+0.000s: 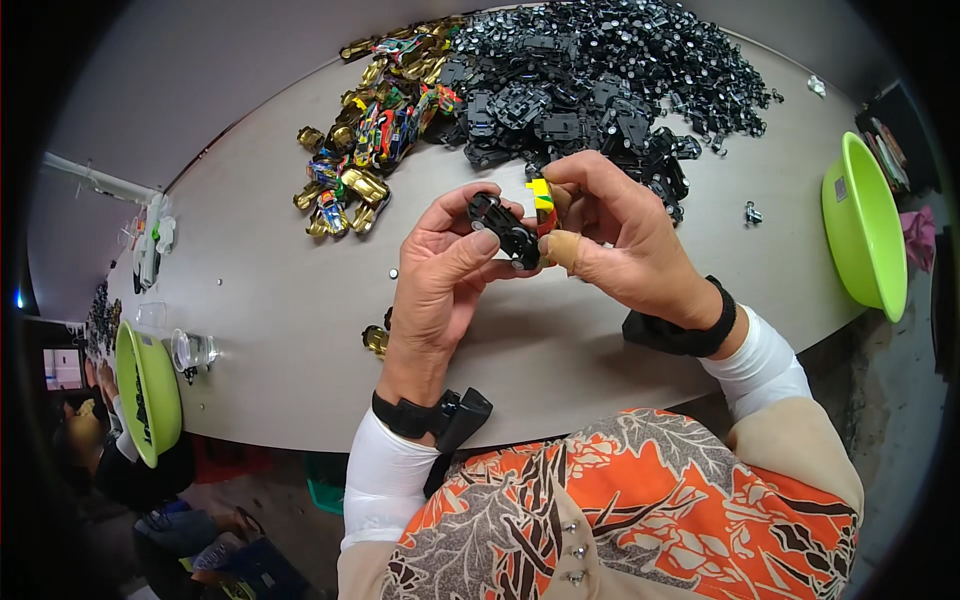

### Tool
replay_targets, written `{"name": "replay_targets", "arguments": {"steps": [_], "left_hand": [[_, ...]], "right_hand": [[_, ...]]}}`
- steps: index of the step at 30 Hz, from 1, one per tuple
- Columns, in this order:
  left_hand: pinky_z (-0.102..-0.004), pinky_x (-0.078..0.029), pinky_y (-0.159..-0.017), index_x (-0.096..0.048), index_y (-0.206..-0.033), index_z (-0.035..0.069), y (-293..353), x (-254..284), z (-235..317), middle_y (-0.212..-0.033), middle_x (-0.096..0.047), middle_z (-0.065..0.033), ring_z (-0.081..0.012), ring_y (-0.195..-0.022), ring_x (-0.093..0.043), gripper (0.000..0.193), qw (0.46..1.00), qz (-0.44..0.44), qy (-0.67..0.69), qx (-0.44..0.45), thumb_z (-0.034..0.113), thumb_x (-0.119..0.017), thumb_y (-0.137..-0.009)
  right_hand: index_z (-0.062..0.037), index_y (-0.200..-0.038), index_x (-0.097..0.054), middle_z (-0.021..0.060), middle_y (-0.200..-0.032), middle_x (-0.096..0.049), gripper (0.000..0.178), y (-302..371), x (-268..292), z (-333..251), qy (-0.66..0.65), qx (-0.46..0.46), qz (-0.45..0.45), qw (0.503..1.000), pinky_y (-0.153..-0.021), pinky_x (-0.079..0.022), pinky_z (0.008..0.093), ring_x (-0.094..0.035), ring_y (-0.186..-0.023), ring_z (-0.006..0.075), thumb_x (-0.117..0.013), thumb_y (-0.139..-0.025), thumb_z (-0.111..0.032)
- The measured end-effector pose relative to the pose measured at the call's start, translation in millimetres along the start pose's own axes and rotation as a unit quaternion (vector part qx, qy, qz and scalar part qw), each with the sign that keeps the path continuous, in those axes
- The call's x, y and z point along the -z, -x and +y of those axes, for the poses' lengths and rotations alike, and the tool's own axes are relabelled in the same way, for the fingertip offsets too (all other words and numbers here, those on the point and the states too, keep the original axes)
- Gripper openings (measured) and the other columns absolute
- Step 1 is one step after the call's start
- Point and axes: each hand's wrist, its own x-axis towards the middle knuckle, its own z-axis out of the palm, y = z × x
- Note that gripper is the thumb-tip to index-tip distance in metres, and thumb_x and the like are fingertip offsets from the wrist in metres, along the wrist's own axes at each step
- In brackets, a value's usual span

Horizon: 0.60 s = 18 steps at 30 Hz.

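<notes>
Above the table, my left hand is closed around a black toy car chassis fitted with small wheels, its thumb pressed against the near side. My right hand grips a toy car body shell in yellow, green and red, pinched between thumb and fingers. Shell and chassis are held close together, tilted; whether they touch cannot be made out. A tan bandage wraps the right thumb. Below the left wrist lies a gold car body, partly hidden by the forearm.
Beyond my hands are heaps of black chassis, small wheel pieces and colourful and gold car bodies. Green basins stand at the right and left, the left one near a clear cup. Another person sits far left.
</notes>
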Motion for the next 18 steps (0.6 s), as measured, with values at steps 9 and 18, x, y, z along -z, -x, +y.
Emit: {"name": "replay_targets", "arguments": {"steps": [9,18], "left_hand": [[-0.0367,-0.06,-0.071,-0.054,-0.116,-0.002,3.5,-3.1,-4.5,-0.103,-0.062,-0.0132,-0.0208,-0.09,-0.064,0.04,1.0,-0.007,-0.009,0.005,0.0,-0.066,-0.077],[-0.0303,-0.058,-0.07,-0.058,-0.115,-0.003,6.7,-8.7,0.0,-0.1,-0.064,-0.0132,-0.018,-0.084,-0.065,0.042,0.998,-0.015,-0.052,-0.021,-0.002,-0.069,-0.075]], "right_hand": [[-0.0017,-0.104,-0.049,0.0059,-0.078,-0.05,0.033,1.5,-8.7,-3.4,0.108,0.05,0.014,0.993,-0.048,-0.041,0.0239,-0.049,-0.054,0.0104,-0.062,-0.073,0.001],[-0.001,-0.105,-0.052,0.0073,-0.084,-0.052,0.034,2.4,-9.9,-0.4,0.082,0.065,0.017,0.994,-0.047,-0.04,0.024,-0.049,-0.054,0.0102,-0.062,-0.072,0.002]]}}
